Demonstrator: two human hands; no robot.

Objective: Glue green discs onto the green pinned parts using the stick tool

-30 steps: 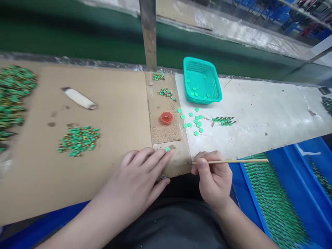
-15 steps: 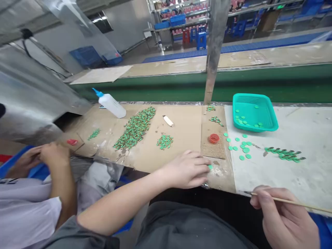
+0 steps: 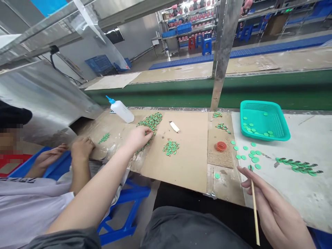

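My left hand (image 3: 140,139) reaches over the long pile of small green-and-brown pieces (image 3: 153,121), covering its middle. Thumb and fingertips are pinched together at the pile; whatever is between them is too small to name. My right hand (image 3: 272,204) grips a thin wooden-handled brush (image 3: 255,214), its handle pointing down towards me and its tip near loose green discs (image 3: 255,160). One green disc (image 3: 217,176) lies alone near the table's front edge. A smaller heap of the same small pieces (image 3: 171,148) sits on the cardboard (image 3: 181,173).
A red cap-like cup (image 3: 220,146), a teal basket (image 3: 285,133) holding green discs and a row of discs with dark tips (image 3: 298,165) are on the right. A white bottle (image 3: 123,111) and white-handled tool (image 3: 174,127) stand further back. A co-worker's hands (image 3: 81,148) are at left.
My left hand has moved from beside the lone green disc, left and away from me, to the long pile. My right hand has turned, swinging the brush from level to nearly upright in view.
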